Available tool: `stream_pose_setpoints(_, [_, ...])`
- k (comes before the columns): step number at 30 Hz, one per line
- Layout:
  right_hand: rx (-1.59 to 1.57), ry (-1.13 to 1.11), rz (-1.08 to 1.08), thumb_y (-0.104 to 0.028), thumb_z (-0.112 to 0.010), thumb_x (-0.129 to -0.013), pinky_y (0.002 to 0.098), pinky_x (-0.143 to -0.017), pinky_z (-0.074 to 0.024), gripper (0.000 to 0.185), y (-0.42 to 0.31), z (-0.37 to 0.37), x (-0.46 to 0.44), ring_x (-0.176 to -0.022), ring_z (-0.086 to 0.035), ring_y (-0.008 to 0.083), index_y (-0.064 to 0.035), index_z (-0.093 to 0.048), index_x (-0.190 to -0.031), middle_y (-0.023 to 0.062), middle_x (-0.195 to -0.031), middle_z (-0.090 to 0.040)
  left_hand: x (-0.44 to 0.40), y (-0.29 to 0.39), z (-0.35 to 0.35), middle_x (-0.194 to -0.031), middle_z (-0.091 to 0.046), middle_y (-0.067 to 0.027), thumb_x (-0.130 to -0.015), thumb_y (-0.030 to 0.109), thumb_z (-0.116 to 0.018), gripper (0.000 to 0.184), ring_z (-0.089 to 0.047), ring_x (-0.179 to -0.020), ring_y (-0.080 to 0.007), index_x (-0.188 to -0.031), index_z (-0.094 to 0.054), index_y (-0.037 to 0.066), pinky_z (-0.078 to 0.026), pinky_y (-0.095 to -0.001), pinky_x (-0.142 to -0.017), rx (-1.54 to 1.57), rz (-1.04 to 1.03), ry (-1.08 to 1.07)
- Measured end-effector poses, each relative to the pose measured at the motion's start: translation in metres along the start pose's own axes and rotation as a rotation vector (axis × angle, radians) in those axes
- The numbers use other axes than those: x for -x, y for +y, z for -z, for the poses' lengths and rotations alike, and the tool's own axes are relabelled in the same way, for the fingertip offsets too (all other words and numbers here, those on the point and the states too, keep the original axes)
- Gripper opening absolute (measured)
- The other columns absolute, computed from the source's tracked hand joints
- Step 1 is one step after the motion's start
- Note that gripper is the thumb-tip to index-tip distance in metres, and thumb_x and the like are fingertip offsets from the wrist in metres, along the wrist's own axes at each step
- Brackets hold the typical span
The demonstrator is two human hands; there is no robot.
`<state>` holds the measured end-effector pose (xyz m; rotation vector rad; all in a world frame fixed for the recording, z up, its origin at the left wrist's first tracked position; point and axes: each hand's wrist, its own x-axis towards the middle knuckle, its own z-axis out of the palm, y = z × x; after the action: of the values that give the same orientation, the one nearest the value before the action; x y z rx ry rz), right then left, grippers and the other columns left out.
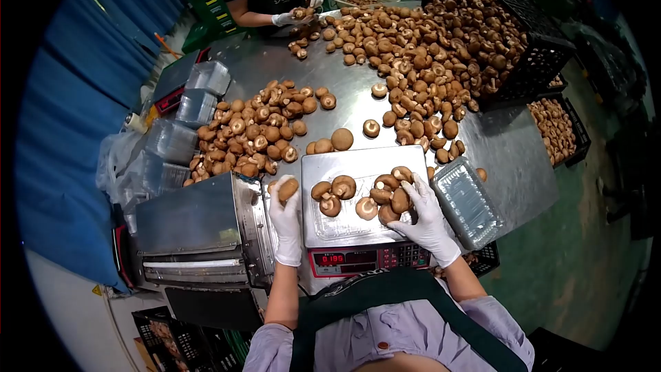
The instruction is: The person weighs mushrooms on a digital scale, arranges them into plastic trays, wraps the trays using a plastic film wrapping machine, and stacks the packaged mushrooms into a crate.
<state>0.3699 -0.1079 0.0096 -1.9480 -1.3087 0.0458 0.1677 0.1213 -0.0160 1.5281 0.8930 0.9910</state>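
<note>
while we take the middle of the scale plate (351,162) as the centre of our clock, with twelve at the far side, the left hand (285,220) is at nine, just beside the plate, its gloved fingers closed around at least one mushroom (290,189); the brown cap faces us, and its stem we cannot tell. the right hand (432,226) is at four, thumb and fingers curved about a cluster (401,201) on the plate and touching it, though we cannot tell if it grips. we judge that the step in hand is weighing, and that the next move calls for a soft pinch, sparing the caps. toward ten on the plate lies a group of three (343,185); the nearest one seems to point its stem toward twelve. the caps are nearly round, so we take the stem line as long axis. outward, a clear tray (468,203) lies at three, its long axis from eleven to five. a loose pile (258,124) sits at ten, a bigger heap (413,55) at one.
</note>
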Motion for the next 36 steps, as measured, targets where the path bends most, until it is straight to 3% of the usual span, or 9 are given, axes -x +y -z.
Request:
stream_pose_setpoints(9, [-0.070, 0.010, -0.019, -0.029, -0.088, -0.054, 0.0440, -0.101, -0.0386, 0.093, 0.008, 0.003, 0.003, -0.122, -0.044, 0.0401, -0.0105, -0.045, -0.135, 0.0221, -0.138, -0.040, -0.023, -0.072, 0.031, -0.104, -0.063, -0.0071, -0.088, 0.005, -0.060, 0.033, -0.061, -0.088, -0.0171, -0.121, -0.057, 0.003, -0.052, -0.0260, -0.071, -0.024, 0.409, 0.215])
stream_pose_setpoints(13, [-0.036, -0.055, -0.035, -0.032, -0.088, -0.055, 0.0439, -0.101, -0.0382, 0.094, 0.007, 0.010, 0.005, -0.122, -0.043, 0.0399, -0.0101, -0.044, -0.136, 0.0221, -0.139, -0.038, -0.017, -0.065, 0.029, -0.102, -0.063, -0.0058, -0.089, 0.008, -0.061, 0.028, -0.061, -0.084, -0.0147, -0.116, -0.059, 0.001, -0.051, -0.0238, -0.067, 0.050, 0.386, 0.325])
stream_pose_setpoints(19, [-0.114, -0.053, -0.090, -0.022, -0.083, -0.065, 0.0417, -0.103, -0.0373, 0.079, 0.013, 0.007, 0.019, -0.127, -0.041, 0.0387, -0.0062, -0.045, -0.133, 0.0221, -0.141, -0.037, 0.020, 0.023, -0.004, -0.116, -0.060, -0.0120, -0.084, 0.002, -0.057, 0.038, -0.058, -0.101, -0.0184, -0.121, -0.056, -0.001, -0.047, -0.0297, -0.088, -0.228, -0.186, 0.264])
stream_pose_setpoints(21, [-0.063, -0.013, -0.054, -0.017, -0.083, -0.064, 0.0399, -0.102, -0.0397, 0.076, 0.016, 0.007, 0.024, -0.124, -0.046, 0.0371, -0.0032, -0.047, -0.129, 0.0224, -0.135, -0.046, 0.043, 0.032, -0.008, -0.116, -0.061, -0.0131, -0.080, 0.002, -0.059, 0.041, -0.059, -0.101, -0.0208, -0.121, -0.057, 0.002, -0.047, -0.0316, -0.088, -0.193, -0.256, 0.029])
stream_pose_setpoints(23, [-0.089, 0.025, -0.060, -0.013, -0.080, -0.066, 0.0396, -0.102, -0.0397, 0.068, 0.015, 0.008, 0.028, -0.124, -0.047, 0.0357, -0.0026, -0.050, -0.127, 0.0214, -0.131, -0.050, 0.050, 0.036, -0.009, -0.116, -0.061, -0.0115, -0.074, 0.000, -0.060, 0.047, -0.059, -0.104, -0.0246, -0.121, -0.059, 0.006, -0.046, -0.0343, -0.090, -0.634, -0.688, -0.181])
stream_pose_setpoints(25, [-0.077, 0.061, -0.084, -0.016, -0.080, -0.067, 0.0402, -0.103, -0.0380, 0.067, 0.009, 0.017, 0.026, -0.125, -0.046, 0.0348, -0.0046, -0.052, -0.126, 0.0185, -0.132, -0.050, 0.061, 0.038, -0.014, -0.123, -0.056, -0.0083, -0.071, 0.002, -0.061, 0.049, -0.050, -0.117, -0.0270, -0.118, -0.062, 0.016, -0.034, -0.0438, -0.102, -0.885, -0.679, -0.395])
stream_pose_setpoints(27, [-0.131, 0.088, -0.085, -0.016, -0.078, -0.068, 0.0410, -0.105, -0.0365, 0.063, -0.001, 0.025, 0.020, -0.126, -0.044, 0.0351, -0.0048, -0.053, -0.124, 0.0185, -0.133, -0.049, 0.066, 0.045, -0.010, -0.125, -0.055, -0.0128, -0.068, 0.000, -0.063, 0.050, -0.048, -0.121, -0.0308, -0.116, -0.063, 0.015, -0.036, -0.0444, -0.102, -0.836, -0.619, -0.484])
stream_pose_setpoints(33, [-0.069, -0.072, 0.093, -0.030, -0.076, -0.069, 0.0446, -0.108, -0.0303, 0.064, -0.032, 0.015, -0.028, -0.130, -0.036, 0.0379, -0.0063, -0.053, -0.124, 0.0201, -0.138, -0.043, 0.068, 0.042, -0.001, -0.135, -0.046, -0.0160, -0.072, 0.010, -0.069, 0.047, -0.046, -0.122, -0.0346, -0.118, -0.060, 0.008, -0.032, -0.0443, -0.107, -0.474, -0.382, -0.364])
stream_pose_setpoints(36, [0.137, -0.175, 0.174, -0.051, -0.069, -0.073, 0.0551, -0.107, -0.0229, 0.079, -0.049, -0.017, -0.050, -0.132, -0.031, 0.0416, 0.0004, -0.048, -0.129, 0.0247, -0.140, -0.037, 0.063, 0.040, -0.012, -0.141, -0.038, -0.0200, -0.071, 0.020, -0.074, 0.063, -0.041, -0.127, -0.0356, -0.128, -0.052, 0.007, -0.032, -0.0426, -0.106, -0.473, -0.302, -0.292])
